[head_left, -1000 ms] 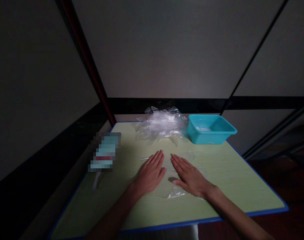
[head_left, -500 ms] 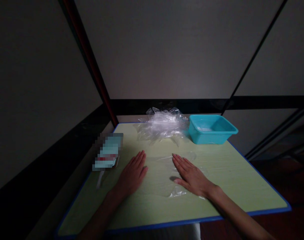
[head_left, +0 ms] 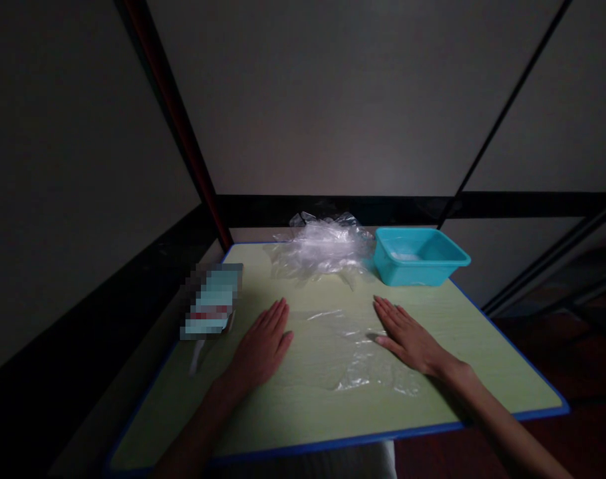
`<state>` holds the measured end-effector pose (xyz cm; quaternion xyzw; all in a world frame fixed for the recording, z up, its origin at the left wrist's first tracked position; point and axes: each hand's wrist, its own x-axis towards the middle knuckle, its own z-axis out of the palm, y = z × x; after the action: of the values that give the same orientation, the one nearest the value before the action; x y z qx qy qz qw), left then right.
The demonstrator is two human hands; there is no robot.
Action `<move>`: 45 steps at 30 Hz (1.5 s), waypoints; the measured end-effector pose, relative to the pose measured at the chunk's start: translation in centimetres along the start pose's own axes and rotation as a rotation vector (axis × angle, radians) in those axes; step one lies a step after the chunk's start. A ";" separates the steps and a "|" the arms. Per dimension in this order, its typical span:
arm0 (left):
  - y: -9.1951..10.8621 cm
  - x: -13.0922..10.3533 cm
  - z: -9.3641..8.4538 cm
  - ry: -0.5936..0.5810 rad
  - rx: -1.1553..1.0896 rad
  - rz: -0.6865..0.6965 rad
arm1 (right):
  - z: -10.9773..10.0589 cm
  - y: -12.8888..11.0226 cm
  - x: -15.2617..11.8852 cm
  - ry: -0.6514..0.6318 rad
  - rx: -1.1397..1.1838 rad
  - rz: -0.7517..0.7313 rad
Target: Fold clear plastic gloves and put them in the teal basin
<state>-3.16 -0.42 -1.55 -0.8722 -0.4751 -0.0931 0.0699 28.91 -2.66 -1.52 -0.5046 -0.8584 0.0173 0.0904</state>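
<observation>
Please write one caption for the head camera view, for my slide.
Two open hands, left and right, at a clear plastic sheet on a pale green table.

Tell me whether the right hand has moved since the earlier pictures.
Yes. The right hand has moved rightward: its fingertips, earlier clearly left of the turquoise basin, now lie just nearer the camera than the basin's left end.
</observation>
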 end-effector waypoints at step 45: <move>2.0 -3.8 -3.1 0.010 -0.258 0.218 | -2.6 -1.3 0.9 -0.037 0.189 0.025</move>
<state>-3.79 -5.29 0.55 -0.9197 -0.3617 -0.1494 -0.0305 27.82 -2.64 1.34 -0.5040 -0.8482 0.1088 0.1214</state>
